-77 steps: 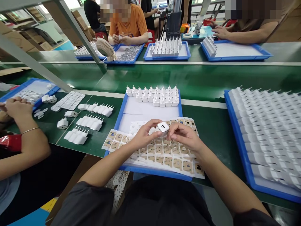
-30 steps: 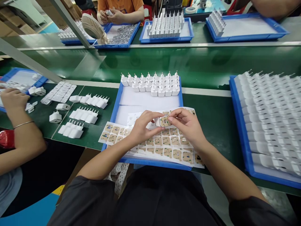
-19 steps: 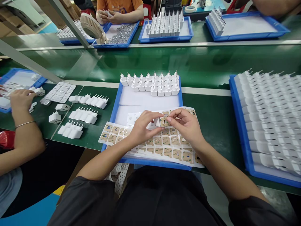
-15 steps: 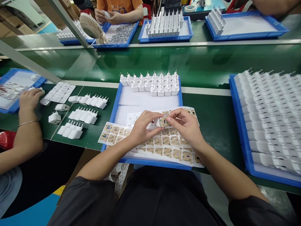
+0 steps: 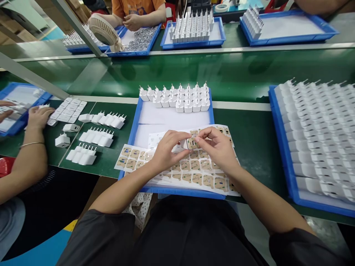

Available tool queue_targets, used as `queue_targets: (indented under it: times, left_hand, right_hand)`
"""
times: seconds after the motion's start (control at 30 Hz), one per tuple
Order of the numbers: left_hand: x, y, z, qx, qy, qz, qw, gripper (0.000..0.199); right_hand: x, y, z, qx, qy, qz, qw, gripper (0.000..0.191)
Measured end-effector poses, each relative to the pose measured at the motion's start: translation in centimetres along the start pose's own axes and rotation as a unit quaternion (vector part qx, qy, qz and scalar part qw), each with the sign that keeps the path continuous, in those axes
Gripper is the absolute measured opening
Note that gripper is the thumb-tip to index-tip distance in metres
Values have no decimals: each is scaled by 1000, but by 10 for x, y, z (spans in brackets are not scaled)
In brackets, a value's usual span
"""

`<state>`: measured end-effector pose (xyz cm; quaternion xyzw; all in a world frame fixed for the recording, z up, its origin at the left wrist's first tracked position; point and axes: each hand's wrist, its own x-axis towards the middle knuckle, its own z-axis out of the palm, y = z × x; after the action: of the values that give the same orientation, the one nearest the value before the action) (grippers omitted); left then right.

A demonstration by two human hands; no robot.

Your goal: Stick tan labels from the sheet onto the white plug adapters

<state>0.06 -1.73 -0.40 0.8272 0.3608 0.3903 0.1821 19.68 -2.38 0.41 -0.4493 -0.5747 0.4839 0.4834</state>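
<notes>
My left hand (image 5: 166,150) grips a white plug charger (image 5: 183,143) by its sides, with its end face turned to the right. A tan sticker (image 5: 192,143) with cut-outs lies against that face. My right hand (image 5: 219,148) pinches the sticker's right edge between thumb and forefinger. Under both hands, sheets of tan stickers (image 5: 208,180) with white borders overlap the front of a blue tray (image 5: 133,127). Rows of white chargers (image 5: 188,106), pins up, stand at the tray's back.
A blue tray (image 5: 280,147) packed with white chargers stands on the right. More chargers (image 5: 96,136) lie in rows on the left, near a co-worker's hand (image 5: 40,117). Across the green bench are further trays (image 5: 194,45) and a small fan (image 5: 104,30).
My hands keep almost the same hold on the charger and sticker. At the left, a co-worker's second hand has come into view. The person opposite has shifted their hands.
</notes>
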Motion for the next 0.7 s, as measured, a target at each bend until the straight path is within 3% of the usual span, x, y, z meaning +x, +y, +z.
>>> queue_targets:
  times: [0.7]
  left_hand:
    - [0, 2, 1, 11, 10, 20, 1000, 40]
  right_hand:
    - [-2, 0, 0, -57, 8, -39, 998, 5]
